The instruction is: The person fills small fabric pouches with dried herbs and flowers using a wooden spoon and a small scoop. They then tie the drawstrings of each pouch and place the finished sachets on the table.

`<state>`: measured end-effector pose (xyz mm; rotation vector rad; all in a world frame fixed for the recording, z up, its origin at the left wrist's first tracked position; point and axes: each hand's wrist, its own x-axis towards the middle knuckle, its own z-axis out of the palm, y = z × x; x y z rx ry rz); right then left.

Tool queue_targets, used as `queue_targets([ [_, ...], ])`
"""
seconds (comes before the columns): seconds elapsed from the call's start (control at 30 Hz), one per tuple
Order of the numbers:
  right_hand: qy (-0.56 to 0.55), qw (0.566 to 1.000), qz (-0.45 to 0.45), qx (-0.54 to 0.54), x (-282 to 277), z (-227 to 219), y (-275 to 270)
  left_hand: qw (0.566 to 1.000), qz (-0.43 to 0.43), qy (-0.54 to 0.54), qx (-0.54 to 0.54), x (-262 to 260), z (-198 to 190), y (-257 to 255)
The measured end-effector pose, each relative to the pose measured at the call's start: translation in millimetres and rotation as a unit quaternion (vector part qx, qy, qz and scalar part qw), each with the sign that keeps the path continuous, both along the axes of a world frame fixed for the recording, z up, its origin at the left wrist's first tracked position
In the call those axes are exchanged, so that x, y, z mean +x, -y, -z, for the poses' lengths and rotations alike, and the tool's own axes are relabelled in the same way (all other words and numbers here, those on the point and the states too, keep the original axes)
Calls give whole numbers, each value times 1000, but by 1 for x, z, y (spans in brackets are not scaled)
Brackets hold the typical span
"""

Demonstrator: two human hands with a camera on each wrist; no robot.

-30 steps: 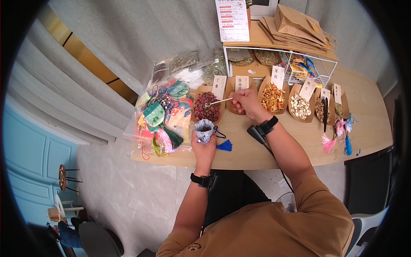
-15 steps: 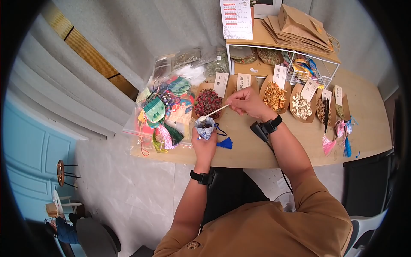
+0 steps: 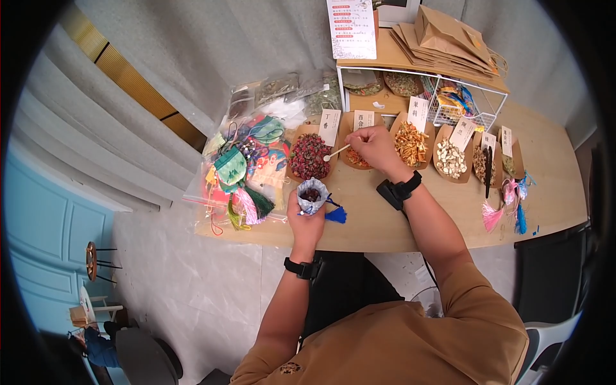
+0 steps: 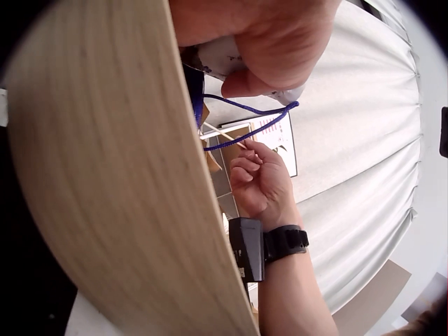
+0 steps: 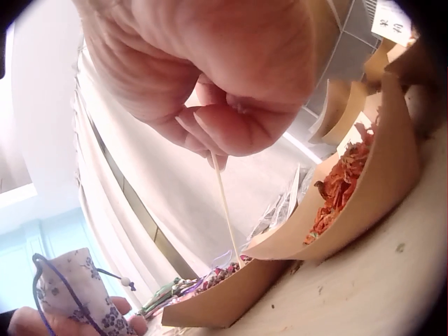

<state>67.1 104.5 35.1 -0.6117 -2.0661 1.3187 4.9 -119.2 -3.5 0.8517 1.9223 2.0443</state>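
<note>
In the head view my left hand [image 3: 305, 223] holds a small blue-and-white floral drawstring pouch [image 3: 312, 209], mouth upward, dark dried bits inside. A blue tassel [image 3: 336, 215] hangs beside it. My right hand [image 3: 375, 151] pinches the thin pale handle of a small spoon [image 3: 339, 152]. The spoon's bowl is at the right edge of a brown paper tray of dried rosebuds [image 3: 308, 156]. Beneath the right hand is a tray of orange-red dried petals [image 5: 343, 189], best seen in the right wrist view. The pouch's blue cord [image 4: 262, 131] loops out in the left wrist view.
More labelled trays line the table to the right, with yellow-orange flowers [image 3: 409, 144] and pale slices [image 3: 450, 158]. Colourful tasselled sachets [image 3: 247, 167] lie at left. Behind stands a shelf [image 3: 359, 64] with paper bags [image 3: 449, 42]. Pink and blue tassels [image 3: 493, 215] are at right.
The spoon went from the rosebuds to over the pouch mouth, then back up and right to the rosebud tray's edge. My left hand stays nearly in place with the pouch.
</note>
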Motion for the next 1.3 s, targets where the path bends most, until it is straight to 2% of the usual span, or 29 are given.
queue_targets([
  [0.07,1,998,5,61,2,-3,3,1000,6,11,12,-3,9,1],
  [0.17,57,998,-15,31,-1,1,4,998,18,57,26,-2,8,4],
  [0.27,73,996,-33,-50,-3,7,7,996,18,76,37,0,4,3],
  [0.37,57,979,-79,-181,-5,4,12,996,18,81,37,-1,5,2],
  [0.47,29,970,-75,-229,-8,8,17,996,19,86,34,-1,5,1],
  [0.87,15,948,-55,-312,-8,6,12,995,13,96,33,-1,5,1],
  [1.3,-9,939,-64,-337,-8,8,11,994,13,100,32,0,1,0],
])
